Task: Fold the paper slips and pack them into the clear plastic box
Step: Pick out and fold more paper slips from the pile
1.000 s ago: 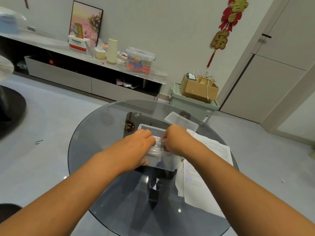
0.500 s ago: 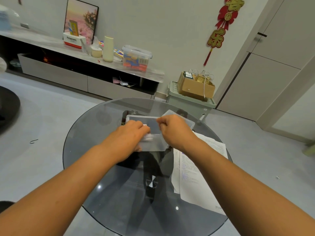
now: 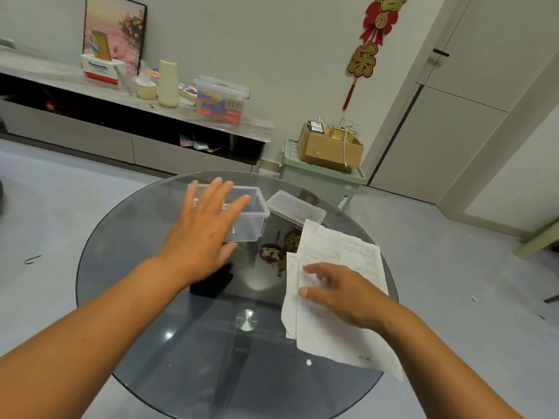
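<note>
The clear plastic box (image 3: 252, 219) stands open on the round glass table (image 3: 145, 297), toward its far side. My left hand (image 3: 202, 237) hovers flat over the box's near left part, fingers spread and straight, holding nothing. Its lid (image 3: 295, 208) lies just right of the box. Printed paper slips (image 3: 338, 258) lie stacked on the table's right side. My right hand (image 3: 341, 293) lies over the slips with fingers extended toward the left, touching the top sheet. What the box holds is hidden behind my left hand.
A low TV cabinet (image 3: 130, 116) with a storage box (image 3: 222, 98), a vase and cartons runs along the far wall. A green bin (image 3: 320, 179) carrying a cardboard box (image 3: 329, 146) stands right behind the table. A door (image 3: 453, 101) is at the right.
Both hands have left the box, which now sits farther back on the table. My left hand opened flat above it; my right hand moved down and right onto the paper slips.
</note>
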Tool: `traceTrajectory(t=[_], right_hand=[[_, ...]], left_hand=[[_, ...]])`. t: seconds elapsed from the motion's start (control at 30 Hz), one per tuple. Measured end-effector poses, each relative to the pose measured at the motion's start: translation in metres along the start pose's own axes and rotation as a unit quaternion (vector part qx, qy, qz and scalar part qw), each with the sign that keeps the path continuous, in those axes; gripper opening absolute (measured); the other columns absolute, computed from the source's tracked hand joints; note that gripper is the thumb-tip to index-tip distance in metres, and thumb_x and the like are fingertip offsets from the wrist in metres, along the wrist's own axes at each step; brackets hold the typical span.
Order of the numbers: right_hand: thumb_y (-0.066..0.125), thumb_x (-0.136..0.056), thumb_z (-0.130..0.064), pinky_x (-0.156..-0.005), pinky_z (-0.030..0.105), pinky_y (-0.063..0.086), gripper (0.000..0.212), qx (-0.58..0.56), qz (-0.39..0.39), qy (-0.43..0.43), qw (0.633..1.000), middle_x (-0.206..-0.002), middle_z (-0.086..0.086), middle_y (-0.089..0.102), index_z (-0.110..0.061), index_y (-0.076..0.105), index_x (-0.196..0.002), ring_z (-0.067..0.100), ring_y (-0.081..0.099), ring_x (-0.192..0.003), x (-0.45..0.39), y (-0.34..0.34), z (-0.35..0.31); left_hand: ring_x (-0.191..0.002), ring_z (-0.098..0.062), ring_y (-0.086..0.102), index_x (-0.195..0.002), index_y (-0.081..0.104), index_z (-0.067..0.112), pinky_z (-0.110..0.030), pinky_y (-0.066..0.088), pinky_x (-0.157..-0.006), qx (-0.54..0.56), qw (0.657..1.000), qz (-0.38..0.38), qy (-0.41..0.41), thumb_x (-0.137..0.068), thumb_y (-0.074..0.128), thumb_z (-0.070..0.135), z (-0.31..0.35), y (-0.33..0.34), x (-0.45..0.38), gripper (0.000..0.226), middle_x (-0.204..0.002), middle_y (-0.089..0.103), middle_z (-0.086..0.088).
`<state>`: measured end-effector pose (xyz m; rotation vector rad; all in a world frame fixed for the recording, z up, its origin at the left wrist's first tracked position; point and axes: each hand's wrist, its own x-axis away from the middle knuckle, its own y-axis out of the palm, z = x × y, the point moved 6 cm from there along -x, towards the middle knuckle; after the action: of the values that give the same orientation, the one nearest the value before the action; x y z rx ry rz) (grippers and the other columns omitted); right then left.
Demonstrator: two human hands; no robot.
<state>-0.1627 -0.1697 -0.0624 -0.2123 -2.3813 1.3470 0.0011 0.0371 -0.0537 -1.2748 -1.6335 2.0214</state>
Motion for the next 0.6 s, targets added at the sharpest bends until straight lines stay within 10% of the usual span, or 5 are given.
traceTrajectory(t=[0.2,0.4,0.6], right_hand=[[0.047,-0.108,-0.03,-0.104,0.03,0.037,0.037,-0.024,0.044,-0.027,0.998,-0.15,-0.013,0.052,-0.037,0.054,-0.144,0.016,0.051,-0.134,-0.005,0.0,0.013],[0.042,-0.11,-0.025,-0.114,0.032,0.036,0.038,-0.061,0.044,-0.069,0.995,-0.149,-0.02,0.05,-0.043,0.056,-0.141,0.011,0.044,-0.138,-0.005,0.001,0.024],[0.042,-0.107,-0.007,-0.101,0.007,0.041,0.05,-0.123,0.012,-0.092,0.988,-0.141,-0.021,0.057,-0.038,0.051,-0.146,-0.015,0.053,-0.117,-0.008,0.002,0.024]], left_hand=[[-0.149,0.008,-0.001,-0.157,0.019,0.041,-0.02,0.002,-0.122,0.245,0.952,-0.142,0.119,-0.094,0.062,0.049,0.09,-0.004,0.015,0.077,-0.162,0.017,0.024],[-0.124,-0.005,0.051,-0.15,0.02,0.058,-0.033,0.048,-0.103,0.323,0.915,-0.225,0.088,-0.094,0.058,0.03,0.107,0.015,0.013,0.073,-0.148,0.046,0.023],[-0.121,-0.004,0.052,-0.137,0.055,0.046,-0.028,0.044,-0.102,0.26,0.944,-0.129,0.156,-0.096,0.065,0.034,0.11,0.013,0.002,0.044,-0.137,0.058,0.023]])
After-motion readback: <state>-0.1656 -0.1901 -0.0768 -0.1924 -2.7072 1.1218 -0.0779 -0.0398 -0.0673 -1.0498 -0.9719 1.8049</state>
